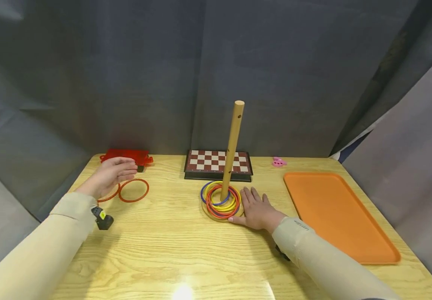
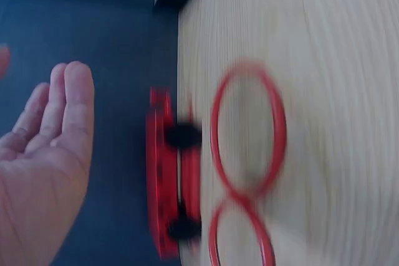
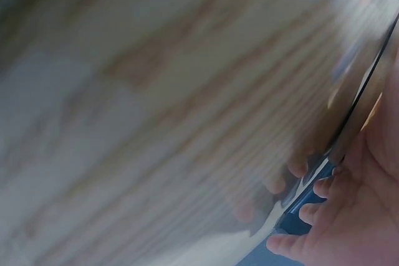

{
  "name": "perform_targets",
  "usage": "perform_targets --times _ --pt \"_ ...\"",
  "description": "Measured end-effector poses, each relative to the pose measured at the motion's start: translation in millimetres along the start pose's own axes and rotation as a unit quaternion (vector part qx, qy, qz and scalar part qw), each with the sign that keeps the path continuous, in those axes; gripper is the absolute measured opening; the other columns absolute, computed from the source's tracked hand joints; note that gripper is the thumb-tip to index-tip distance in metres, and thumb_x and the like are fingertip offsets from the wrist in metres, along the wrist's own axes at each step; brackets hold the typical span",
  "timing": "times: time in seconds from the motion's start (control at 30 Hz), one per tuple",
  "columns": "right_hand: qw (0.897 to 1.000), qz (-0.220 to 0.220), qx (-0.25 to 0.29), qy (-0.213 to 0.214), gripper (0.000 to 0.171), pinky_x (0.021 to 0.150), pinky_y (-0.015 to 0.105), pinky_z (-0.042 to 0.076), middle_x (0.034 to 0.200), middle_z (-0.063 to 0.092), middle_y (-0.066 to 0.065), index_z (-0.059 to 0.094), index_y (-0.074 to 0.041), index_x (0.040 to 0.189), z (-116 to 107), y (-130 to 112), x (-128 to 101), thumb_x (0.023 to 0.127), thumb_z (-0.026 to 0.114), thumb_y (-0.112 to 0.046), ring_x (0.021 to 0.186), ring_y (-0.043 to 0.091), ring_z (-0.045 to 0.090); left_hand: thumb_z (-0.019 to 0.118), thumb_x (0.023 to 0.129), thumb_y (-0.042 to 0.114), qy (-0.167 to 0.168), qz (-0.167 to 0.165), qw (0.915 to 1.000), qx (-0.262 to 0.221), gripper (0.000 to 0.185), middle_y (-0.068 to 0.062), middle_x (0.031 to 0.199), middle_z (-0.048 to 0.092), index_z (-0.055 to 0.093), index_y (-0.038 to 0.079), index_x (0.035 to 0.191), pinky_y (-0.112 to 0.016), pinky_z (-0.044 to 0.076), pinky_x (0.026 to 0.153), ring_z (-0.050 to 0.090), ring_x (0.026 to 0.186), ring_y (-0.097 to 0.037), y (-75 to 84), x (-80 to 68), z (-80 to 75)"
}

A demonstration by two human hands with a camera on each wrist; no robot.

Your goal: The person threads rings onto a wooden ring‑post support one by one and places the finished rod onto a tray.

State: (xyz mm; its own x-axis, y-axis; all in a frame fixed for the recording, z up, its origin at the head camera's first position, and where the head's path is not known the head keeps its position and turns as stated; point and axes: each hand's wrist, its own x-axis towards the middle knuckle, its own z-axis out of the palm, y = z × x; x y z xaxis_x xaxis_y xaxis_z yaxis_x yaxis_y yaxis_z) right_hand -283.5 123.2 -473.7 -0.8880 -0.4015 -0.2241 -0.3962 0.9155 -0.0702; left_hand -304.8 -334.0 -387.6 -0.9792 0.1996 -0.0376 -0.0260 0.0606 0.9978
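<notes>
The head view shows the left hand (image 1: 112, 174) open and holding nothing above two thin red rings (image 1: 133, 190) lying flat on the table (image 1: 163, 250), which look light, stiff and easy to pinch by the rim, while the right hand (image 1: 257, 210) lies flat beside the peg base (image 1: 221, 214).

Even overhead light fills the head view, throwing a white glare spot on the wooden table (image 1: 186, 291) at six o'clock and soft shadows beneath both sleeves; edges bow outward. The left wrist view is motion-smeared, the right wrist view blurred almost throughout.
</notes>
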Motion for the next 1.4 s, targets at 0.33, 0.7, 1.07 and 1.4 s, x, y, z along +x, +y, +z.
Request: perform_targets --times 0.33,0.7,1.07,1.4 --pt "1.0 0.002 -0.004 0.007 0.109 0.118 0.068 0.018 0.168 0.014 0.027 0.014 0.006 0.162 3 3 1 0.097 0.047 -0.075 0.154 0.046 0.011 0.055 0.107 0.008 0.023 0.016 0.998 -0.057 0.021 0.01 0.11 0.068 0.048 0.011 0.127 -0.021 0.057 0.086 0.068 0.099 -0.006 -16.1 -35.9 -79.0" --pt "1.0 0.003 0.002 0.007 0.109 0.118 0.068 0.018 0.168 0.013 0.026 0.013 0.005 0.162 5 3 2 0.097 0.046 -0.076 0.154 0.045 0.011 0.06 0.107 0.023 0.099 -0.046 0.9905 0.083 0.049 0.021 0.103 0.06 0.039 -0.005 0.142 -0.02 0.056 0.085 0.063 0.092 0.006 -56.0 -65.5 -133.6" --pt "1.0 0.003 0.004 0.005 0.108 0.118 0.069 0.019 0.168 0.014 0.026 0.013 0.005 0.162 5 1 3 0.097 0.047 -0.075 0.154 0.045 0.011 0.06 0.106 0.026 0.147 -0.09 0.9736 0.15 0.073 0.013 0.102 0.059 0.024 -0.023 0.146 -0.016 0.055 0.077 0.058 0.085 0.009 -85.4 -87.7 -154.3" --pt "1.0 0.004 0.006 0.004 0.113 0.119 0.068 0.017 0.168 0.012 0.026 0.012 0.005 0.162 6 3 3 0.094 0.042 -0.081 0.154 0.046 0.009 0.064 0.101 0.022 0.165 -0.072 0.9105 0.372 0.053 -0.037 0.125 0.058 0.051 -0.019 0.132 -0.028 0.05 0.073 0.059 0.099 -0.028 -96.3 -83.6 -148.6"
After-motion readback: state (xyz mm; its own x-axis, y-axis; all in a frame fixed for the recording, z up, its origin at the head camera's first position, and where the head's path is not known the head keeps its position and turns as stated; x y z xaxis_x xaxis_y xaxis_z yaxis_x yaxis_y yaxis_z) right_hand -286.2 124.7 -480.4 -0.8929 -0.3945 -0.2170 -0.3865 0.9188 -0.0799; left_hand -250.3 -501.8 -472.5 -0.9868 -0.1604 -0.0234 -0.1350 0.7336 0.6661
